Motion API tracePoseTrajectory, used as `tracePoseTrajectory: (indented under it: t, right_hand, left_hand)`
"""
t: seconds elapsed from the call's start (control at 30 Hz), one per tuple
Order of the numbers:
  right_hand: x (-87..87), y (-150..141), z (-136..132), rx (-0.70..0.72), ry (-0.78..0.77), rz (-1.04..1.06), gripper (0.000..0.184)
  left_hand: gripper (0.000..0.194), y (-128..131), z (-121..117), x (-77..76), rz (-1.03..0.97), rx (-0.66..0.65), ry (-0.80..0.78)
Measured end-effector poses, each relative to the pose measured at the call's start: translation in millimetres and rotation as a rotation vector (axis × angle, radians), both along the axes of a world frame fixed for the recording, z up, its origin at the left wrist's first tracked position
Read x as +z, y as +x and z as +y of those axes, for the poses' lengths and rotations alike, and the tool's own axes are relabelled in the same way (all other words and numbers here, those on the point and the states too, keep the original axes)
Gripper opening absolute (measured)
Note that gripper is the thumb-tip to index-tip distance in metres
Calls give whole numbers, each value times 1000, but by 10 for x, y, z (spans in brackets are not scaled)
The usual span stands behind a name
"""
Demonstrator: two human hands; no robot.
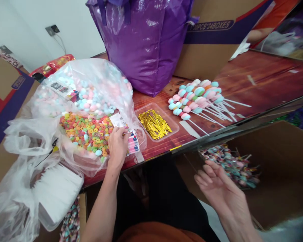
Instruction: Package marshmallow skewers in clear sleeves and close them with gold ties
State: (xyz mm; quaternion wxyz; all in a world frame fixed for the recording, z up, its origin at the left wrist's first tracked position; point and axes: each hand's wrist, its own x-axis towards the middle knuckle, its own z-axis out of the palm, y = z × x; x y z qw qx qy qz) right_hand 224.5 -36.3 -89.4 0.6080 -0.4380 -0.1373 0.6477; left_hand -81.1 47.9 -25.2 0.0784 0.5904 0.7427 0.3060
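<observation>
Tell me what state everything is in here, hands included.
Left hand: fingers bent, at a printed packet
Right hand: fingers curled, grip unclear
Candy bag: open, ring candies showing
Clear tray: uncovered
Gold ties: loose, heaped in the tray
Candy sticks: threaded, piled on the table
Right cardboard box: open, colourful pieces inside
Purple bag: standing upright
Wall plug: plugged in

The left hand is beside colourful ring candies.

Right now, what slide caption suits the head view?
Left hand beside ring candies, right hand near an open carton; gold ties and candy skewers on the table.
</observation>
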Motion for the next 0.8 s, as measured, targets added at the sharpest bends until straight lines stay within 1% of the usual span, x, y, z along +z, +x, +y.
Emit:
tracePoseTrajectory:
  t: [0.07,0.17,0.27,0.3,0.33,0.43,0.5,0.53,0.6,0.63,0.67,0.73,0.8]
  right_hand:
    - [97,-156,-7,66,34,-54,30]
    - [282,-485,-58,208,109,-192,25]
    - [466,-837,-63,388,222,-326,24]
    - [521,-954,-42,424,249,-351,25]
    - [571,-1071,-10,439,259,-365,27]
    - [673,-1396,121,396,241,-305,36]
    - [691,-1558,199,351,228,-243,32]
    - [686,-1612,226,324,220,-223,29]
    - [663,-1654,247,260,196,-207,27]
    - [650,-1645,243,240,184,-212,26]
    - [640,-1618,232,235,177,-221,26]
    - [639,-1528,197,270,203,-258,24]
    - [665,-1418,162,336,274,-316,19]
  left_hand:
    - [12,-14,11,1,-12,29,1]
    - [15,-17,-50,62,-146,20,61]
    - [18,30,-208,153,-316,19,170]
    - [19,68,-281,181,-355,26,203]
    - [19,118,-362,205,-386,21,228]
    - [19,313,-622,222,-464,-45,261]
    - [17,446,-786,182,-526,-51,258]
    - [17,503,-860,152,-575,-30,264]
    - [22,588,-987,94,-750,70,288]
    - [24,615,-1036,75,-893,111,267]
    - [28,633,-1074,68,-1068,124,211]
    - [39,643,-1103,88,-1423,82,36]
    - [45,630,-1072,140,-1669,35,-111]
